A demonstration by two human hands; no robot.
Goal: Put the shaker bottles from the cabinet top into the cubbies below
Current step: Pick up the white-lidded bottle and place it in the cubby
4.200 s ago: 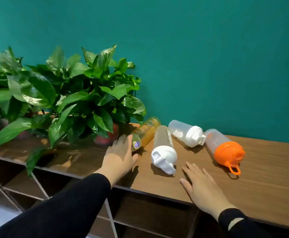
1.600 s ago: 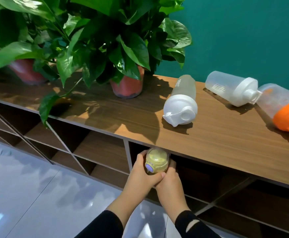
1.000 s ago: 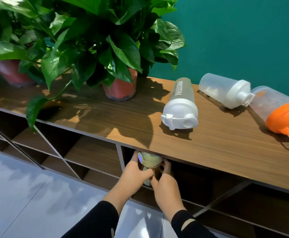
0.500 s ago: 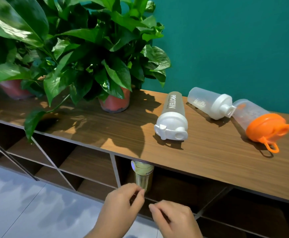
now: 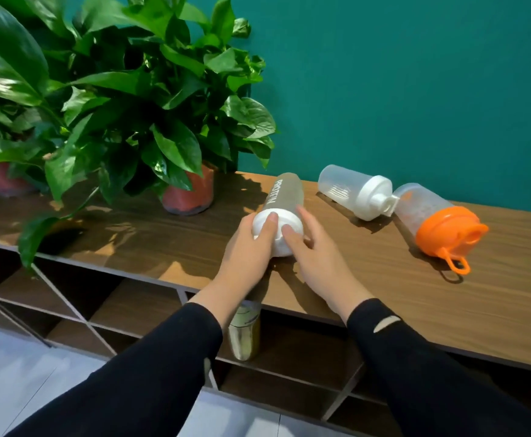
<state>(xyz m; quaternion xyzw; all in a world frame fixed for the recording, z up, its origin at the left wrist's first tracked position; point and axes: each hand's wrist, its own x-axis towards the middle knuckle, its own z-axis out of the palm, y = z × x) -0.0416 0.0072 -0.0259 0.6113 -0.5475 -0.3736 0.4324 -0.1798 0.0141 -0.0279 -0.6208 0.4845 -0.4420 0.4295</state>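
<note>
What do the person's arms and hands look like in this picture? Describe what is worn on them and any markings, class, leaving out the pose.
Both arms wear long, close-fitting black sleeves that end at the wrists. The right sleeve has a small pale oval mark or slit near its cuff. The left sleeve shows a smaller pale fleck lower down. The left hand and right hand are bare: no gloves, rings or watch show.

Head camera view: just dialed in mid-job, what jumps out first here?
Both hands, the left hand and right hand, are closing on the white lid of the PROTEIN bottle lying on the cabinet top. To its right lie a white-lidded clear shaker and an orange-lidded shaker; big leafy potted plants fill the left. A yellow bottle stands in a cubby below.
</note>
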